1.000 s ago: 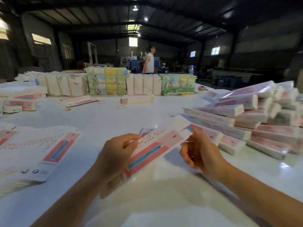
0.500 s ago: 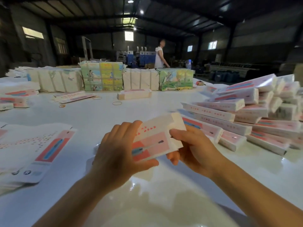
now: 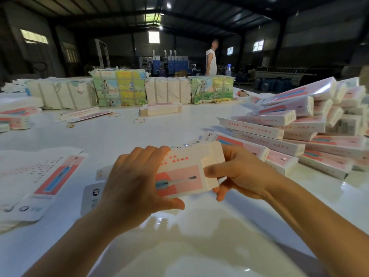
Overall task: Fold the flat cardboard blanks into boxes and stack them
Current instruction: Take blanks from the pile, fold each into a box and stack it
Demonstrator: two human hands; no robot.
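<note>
Pretty crowded white table point(image 3: 179, 132): a heap of folded boxes point(image 3: 299, 124) on the right, flat blanks point(image 3: 40, 176) on the left, wrapped bundles point(image 3: 119, 88) along the far edge, plus a few rubber bands point(image 3: 138, 120). Another person point(image 3: 211, 58) stands way back. The box point(image 3: 185, 172) is held above the near table, long axis running left-right, printed face toward the camera. Left hand point(image 3: 131, 182) grips its left end, right hand point(image 3: 239, 172) pinches the right-end flap.

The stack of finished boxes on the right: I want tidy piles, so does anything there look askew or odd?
Yes. The stack of folded boxes is loose: boxes lie at different angles, the top ones tilted, some end-on. Rubber bands lie scattered on the table. Nothing looks damaged.
</note>
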